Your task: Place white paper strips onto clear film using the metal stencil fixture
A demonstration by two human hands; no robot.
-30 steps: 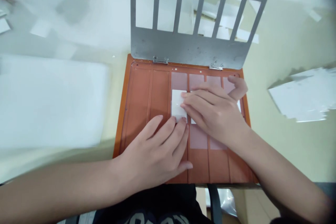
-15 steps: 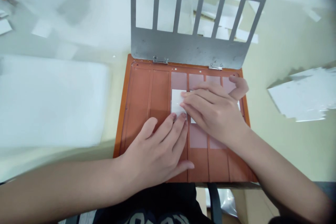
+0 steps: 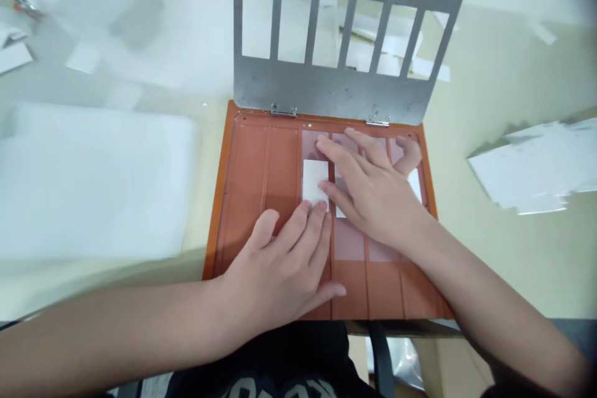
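An orange tray (image 3: pixel 247 186) with long lanes lies in front of me, its grey slotted metal lid (image 3: pixel 326 90) hinged up at the far edge. A white rectangular piece (image 3: pixel 313 179) lies in one middle lane. My left hand (image 3: pixel 284 261) rests flat on the tray, fingers stretched, fingertips touching the piece's near edge. My right hand (image 3: pixel 370 189) lies flat across the lanes to the right, fingers spread, one fingertip at the piece's right edge. More white pieces show partly under and beside that hand.
A large white sheet stack (image 3: pixel 93 180) lies left of the tray. A pile of white pieces (image 3: pixel 536 168) sits at the right on the pale table. Loose white pieces lie behind the lid. A dark chair part (image 3: pixel 380 354) shows below the table edge.
My right hand's fingers have spread and reached farther toward the tray's hinge side. My left hand has stayed at the white piece's near edge.
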